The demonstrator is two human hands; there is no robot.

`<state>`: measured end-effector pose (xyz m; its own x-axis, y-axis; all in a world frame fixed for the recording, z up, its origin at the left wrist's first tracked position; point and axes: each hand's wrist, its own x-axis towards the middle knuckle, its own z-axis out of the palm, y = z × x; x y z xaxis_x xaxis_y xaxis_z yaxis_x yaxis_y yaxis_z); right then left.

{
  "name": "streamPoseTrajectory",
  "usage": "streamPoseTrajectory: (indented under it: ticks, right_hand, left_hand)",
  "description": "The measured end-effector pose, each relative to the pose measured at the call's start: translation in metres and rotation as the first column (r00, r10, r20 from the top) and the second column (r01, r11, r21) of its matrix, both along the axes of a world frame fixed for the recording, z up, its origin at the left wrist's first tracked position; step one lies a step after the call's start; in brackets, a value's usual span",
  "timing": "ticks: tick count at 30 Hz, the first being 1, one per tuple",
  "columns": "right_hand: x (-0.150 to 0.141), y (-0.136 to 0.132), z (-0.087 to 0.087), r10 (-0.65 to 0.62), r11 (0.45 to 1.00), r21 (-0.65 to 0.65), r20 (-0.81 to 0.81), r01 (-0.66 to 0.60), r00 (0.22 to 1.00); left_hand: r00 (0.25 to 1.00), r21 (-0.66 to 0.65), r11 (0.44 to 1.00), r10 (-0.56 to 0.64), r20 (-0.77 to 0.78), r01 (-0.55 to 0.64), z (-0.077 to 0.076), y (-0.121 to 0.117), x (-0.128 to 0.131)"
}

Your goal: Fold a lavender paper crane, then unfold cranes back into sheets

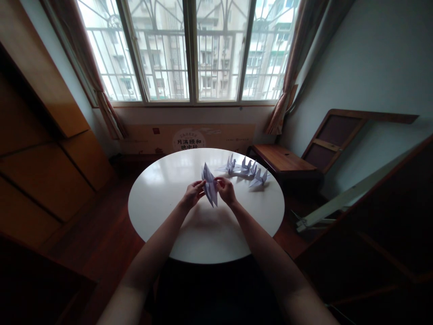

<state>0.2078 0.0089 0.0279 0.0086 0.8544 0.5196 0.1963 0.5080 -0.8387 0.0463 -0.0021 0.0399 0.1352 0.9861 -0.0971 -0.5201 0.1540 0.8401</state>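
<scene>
I hold a partly folded piece of pale lilac paper point(210, 185) upright above the round white table point(162, 198). My left hand point(193, 194) pinches its left side and my right hand point(226, 190) pinches its right side, fingers closed on the paper. Three finished paper cranes stand in a row on the far right of the table: one point(230, 165), a second point(246, 167) and a third point(259, 178). The cranes sit just beyond my right hand, apart from it.
A large barred window point(189, 49) with curtains fills the wall ahead. A low wooden bench point(282, 159) stands right of the table, with a wooden frame point(333, 135) leaning on the wall. Wooden cabinets point(43, 149) line the left.
</scene>
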Motion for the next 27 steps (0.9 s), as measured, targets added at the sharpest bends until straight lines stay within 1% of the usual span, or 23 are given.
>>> streamPoseTrajectory:
  ticks: [4,8,12,16,20,22,24,27]
  right_hand:
    - [-0.001,-0.0014,0.0027,-0.013,0.999,-0.035,0.019,0.014,1.0]
    - [-0.0005,-0.0022,0.004,-0.007,0.996,-0.091,0.034,0.01,0.999]
    - [0.001,0.0005,0.0014,-0.033,0.994,-0.101,0.027,0.035,0.999]
    - [0.0036,0.0042,-0.0013,-0.115,0.989,-0.086,0.031,0.117,0.993]
    - [0.006,0.0053,0.0004,-0.245,0.968,-0.055,-0.002,0.245,0.969]
    - [0.0066,0.0047,0.0025,-0.312,0.95,-0.035,-0.022,0.311,0.95]
    - [0.0067,0.0037,0.0048,-0.346,0.938,-0.015,-0.044,0.346,0.937]
    - [0.0067,0.0026,0.0078,-0.314,0.949,-0.032,-0.113,0.312,0.943]
  left_hand:
    - [0.999,0.04,0.998,-0.046,0.018,0.046,0.0022,-0.0034,0.001]
    - [0.993,0.077,0.99,-0.116,0.001,0.115,0.0033,-0.0049,0.0009]
    - [0.993,0.096,0.989,-0.115,-0.025,0.116,0.0026,-0.0041,0.0004]
    - [0.988,0.08,0.987,-0.135,-0.074,0.141,-0.001,-0.0022,0.0012]
    - [0.979,0.074,0.979,-0.18,-0.099,0.188,-0.0051,-0.0016,0.0023]
    - [0.983,0.071,0.983,-0.162,-0.092,0.169,-0.0063,-0.0009,0.0024]
    - [0.99,0.054,0.991,-0.116,-0.084,0.121,-0.0065,0.0005,0.0021]
    - [0.998,0.024,0.999,-0.025,-0.059,0.027,-0.0055,0.0034,0.0011]
